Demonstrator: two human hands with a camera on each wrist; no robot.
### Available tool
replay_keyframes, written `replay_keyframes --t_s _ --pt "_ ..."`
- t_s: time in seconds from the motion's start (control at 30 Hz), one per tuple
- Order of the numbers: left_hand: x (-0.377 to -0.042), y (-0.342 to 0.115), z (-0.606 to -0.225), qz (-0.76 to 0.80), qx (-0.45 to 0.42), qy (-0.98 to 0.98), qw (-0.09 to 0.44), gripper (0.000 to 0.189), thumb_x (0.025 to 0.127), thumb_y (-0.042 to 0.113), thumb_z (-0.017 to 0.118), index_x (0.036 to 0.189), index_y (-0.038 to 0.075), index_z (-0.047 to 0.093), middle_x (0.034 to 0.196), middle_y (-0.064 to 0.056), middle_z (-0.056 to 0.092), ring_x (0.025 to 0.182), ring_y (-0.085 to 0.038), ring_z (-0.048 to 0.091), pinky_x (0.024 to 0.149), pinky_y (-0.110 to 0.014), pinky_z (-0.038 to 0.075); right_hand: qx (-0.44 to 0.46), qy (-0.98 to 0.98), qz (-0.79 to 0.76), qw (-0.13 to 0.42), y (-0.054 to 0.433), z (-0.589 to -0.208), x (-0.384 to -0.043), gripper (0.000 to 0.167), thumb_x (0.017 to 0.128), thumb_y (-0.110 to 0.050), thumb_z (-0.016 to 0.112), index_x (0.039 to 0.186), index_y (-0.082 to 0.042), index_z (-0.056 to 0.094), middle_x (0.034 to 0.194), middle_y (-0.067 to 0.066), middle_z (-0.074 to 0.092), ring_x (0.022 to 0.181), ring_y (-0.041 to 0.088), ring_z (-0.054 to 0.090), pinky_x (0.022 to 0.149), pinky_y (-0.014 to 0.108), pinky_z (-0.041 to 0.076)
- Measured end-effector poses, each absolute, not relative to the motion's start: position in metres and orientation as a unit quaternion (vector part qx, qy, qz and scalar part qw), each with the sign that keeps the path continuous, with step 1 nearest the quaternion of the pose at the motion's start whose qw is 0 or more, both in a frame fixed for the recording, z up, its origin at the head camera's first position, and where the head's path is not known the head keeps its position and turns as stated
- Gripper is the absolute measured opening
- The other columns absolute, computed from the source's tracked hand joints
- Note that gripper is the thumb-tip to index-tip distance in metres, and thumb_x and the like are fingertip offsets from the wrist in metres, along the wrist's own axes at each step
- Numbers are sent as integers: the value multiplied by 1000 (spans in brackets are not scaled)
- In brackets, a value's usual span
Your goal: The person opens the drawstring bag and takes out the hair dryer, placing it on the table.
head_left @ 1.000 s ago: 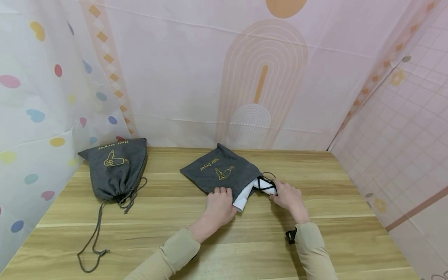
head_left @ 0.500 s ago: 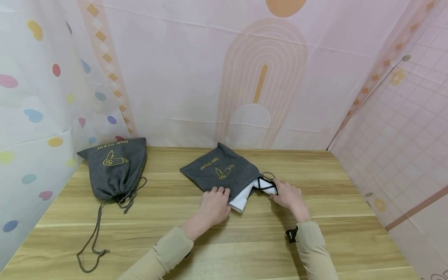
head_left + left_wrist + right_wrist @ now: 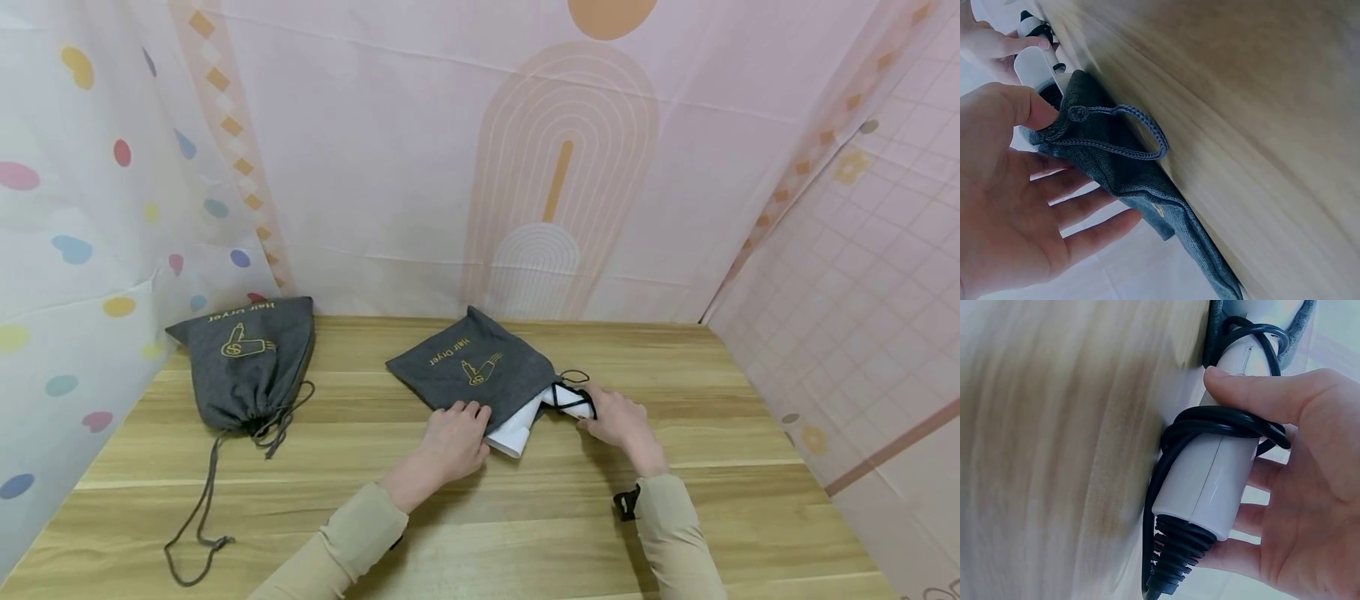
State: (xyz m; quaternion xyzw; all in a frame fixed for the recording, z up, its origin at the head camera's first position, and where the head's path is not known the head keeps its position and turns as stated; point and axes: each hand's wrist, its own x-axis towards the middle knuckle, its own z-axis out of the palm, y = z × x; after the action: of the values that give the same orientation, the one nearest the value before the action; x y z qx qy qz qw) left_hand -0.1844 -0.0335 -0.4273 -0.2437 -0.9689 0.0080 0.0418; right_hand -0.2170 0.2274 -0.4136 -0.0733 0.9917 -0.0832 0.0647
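Left hand (image 3: 452, 442) pinches open pouch (image 3: 491, 354) at mouth, other fingers spread. Right of pouch: right hand (image 3: 617, 419), fingers curled round white handle (image 3: 1197, 478). Left of pouch: cinched bag (image 3: 251, 371).

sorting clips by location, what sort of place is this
Probably a makeshift indoor booth, perhaps staged for filming: printed sheets hang behind and on both sides of a wood-grain table, which holds two grey drawstring pouches labelled Hair Dryer.
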Motion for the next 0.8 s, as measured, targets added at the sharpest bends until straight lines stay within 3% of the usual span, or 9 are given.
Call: replay_keyframes --t_s 0.67,0.8 --pt "-189 -40 -426 1 -264 -964 14 41 90 28 58 128 14 55 123 -4 62 113 -25 60 85 -46 51 -81 990 -94 63 231 -417 -218 51 85 -29 70 129 -15 47 110 13 66 77 24 59 57 39 41" --pt "-191 -45 -429 -7 -272 -962 2 40 91 28 58 129 15 56 127 -3 61 118 -25 58 89 -49 49 -87 990 -94 66 232 -415 -218 52 85 -28 70 129 -13 48 115 14 65 84 27 62 59 42 43"
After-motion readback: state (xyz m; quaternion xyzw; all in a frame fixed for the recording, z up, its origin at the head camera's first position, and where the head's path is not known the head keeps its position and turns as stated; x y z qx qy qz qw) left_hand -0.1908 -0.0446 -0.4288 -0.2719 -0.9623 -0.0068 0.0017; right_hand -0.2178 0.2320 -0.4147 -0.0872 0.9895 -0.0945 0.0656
